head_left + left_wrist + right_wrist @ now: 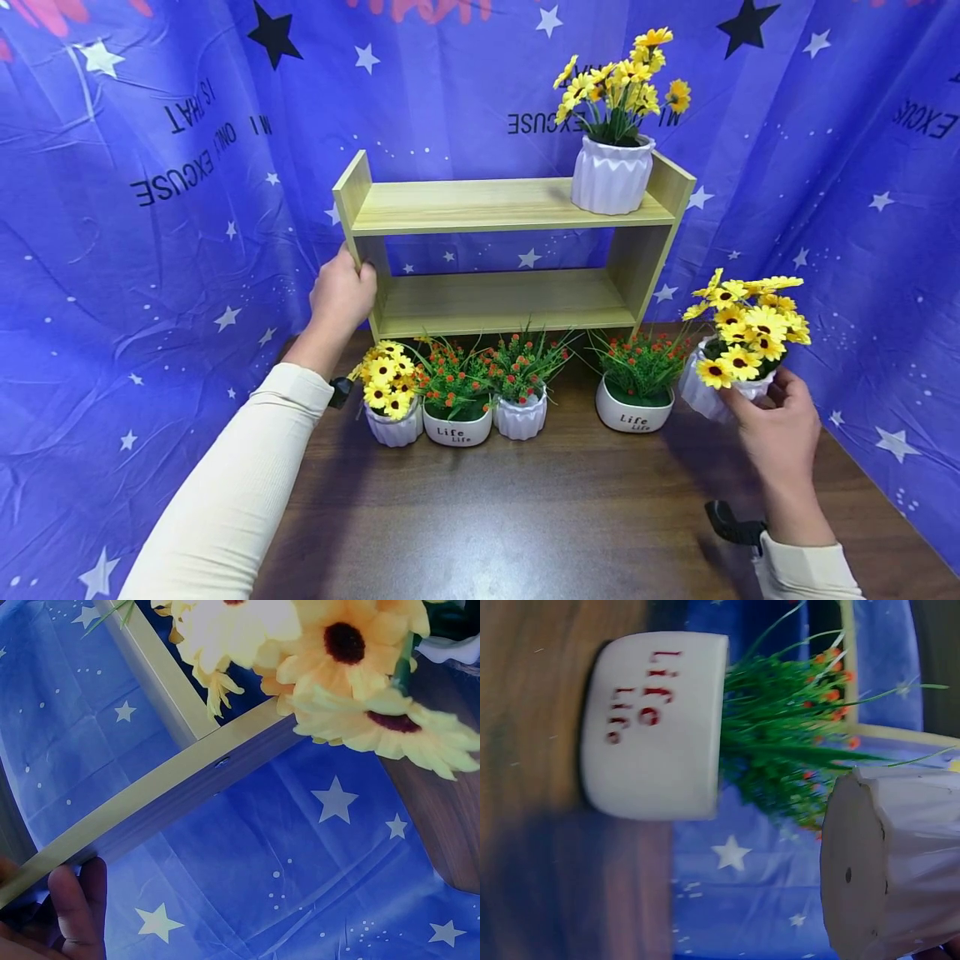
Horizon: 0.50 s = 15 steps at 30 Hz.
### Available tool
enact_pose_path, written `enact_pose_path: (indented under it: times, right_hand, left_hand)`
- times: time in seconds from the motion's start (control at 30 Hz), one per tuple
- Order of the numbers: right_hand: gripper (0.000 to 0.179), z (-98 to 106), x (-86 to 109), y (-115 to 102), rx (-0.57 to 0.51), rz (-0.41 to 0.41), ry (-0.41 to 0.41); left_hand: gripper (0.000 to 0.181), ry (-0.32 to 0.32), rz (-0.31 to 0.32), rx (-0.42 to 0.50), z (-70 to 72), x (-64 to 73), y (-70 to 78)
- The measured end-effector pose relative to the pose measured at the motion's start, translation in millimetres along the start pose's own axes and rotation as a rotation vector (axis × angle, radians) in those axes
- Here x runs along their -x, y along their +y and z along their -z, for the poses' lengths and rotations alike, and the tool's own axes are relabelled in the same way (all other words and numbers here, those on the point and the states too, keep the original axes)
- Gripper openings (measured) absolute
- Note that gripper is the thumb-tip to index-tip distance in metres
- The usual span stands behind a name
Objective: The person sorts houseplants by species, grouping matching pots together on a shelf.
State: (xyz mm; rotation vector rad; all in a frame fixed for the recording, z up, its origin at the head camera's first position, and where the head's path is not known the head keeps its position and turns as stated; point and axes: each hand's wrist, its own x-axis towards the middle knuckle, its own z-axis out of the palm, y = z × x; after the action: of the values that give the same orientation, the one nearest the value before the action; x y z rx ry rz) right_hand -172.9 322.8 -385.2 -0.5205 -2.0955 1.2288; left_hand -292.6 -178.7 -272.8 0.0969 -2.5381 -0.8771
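Note:
My left hand [341, 292] grips the left side panel of a two-tier wooden shelf [480, 215], fingers on the panel's outer face [79, 904]. In my right hand [780, 433] is a white fluted pot of yellow daisies [701, 387], raised off the table at the shelf's right; its underside shows in the right wrist view, with most of that hand out of frame. Close beside it, a white oval pot marked "Life" [634, 414] with red-flowered grass stands on the table. Another fluted pot of yellow flowers [611, 175] sits at the right end of the top board.
Along the shelf's front left stand a yellow daisy pot [395, 425], a second "Life" pot [457, 425] and a fluted pot with red flowers [521, 415]. The brown wooden table [525, 517] extends forward. A blue star-printed curtain [450, 92] hangs behind and at both sides.

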Motion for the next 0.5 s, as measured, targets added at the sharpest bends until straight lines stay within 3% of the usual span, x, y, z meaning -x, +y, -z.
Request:
enact_pose_path:
  times: [0.5]
  right_hand:
    - [0.069,0,-3.6,-44,-0.08,0.056,-0.029]
  left_hand:
    - [0.029,0.006,-0.006,0.005,0.1,0.2,-0.1]
